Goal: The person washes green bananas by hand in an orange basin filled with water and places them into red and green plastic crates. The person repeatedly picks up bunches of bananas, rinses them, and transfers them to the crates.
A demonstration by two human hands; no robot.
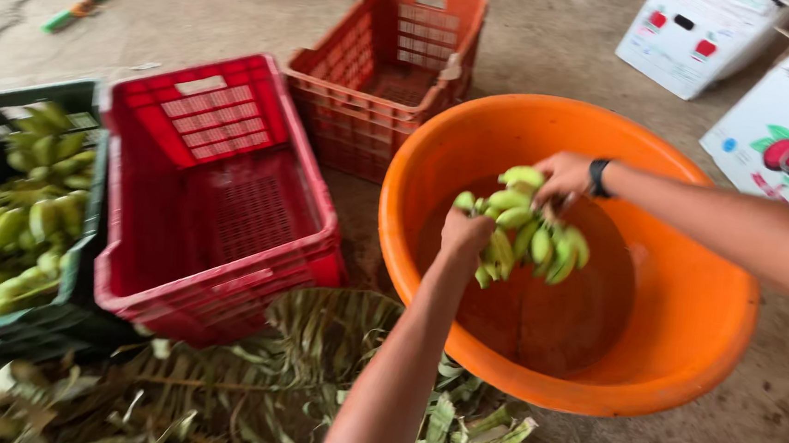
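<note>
A bunch of small green bananas [528,231] hangs over a big orange tub [681,362] with brownish water in it. My left hand [465,235] grips the bunch at its left side. My right hand [564,179], with a black band on the wrist, holds the bunch from the top right. Both arms reach over the tub's rim.
An empty red crate [170,123] stands left of the tub, an orange crate [379,109] behind it. A dark green crate [82,320] at far left holds several green banana bunches [15,223]. Dry leaves [243,396] lie in front. White cardboard boxes [781,119] stand at the back right.
</note>
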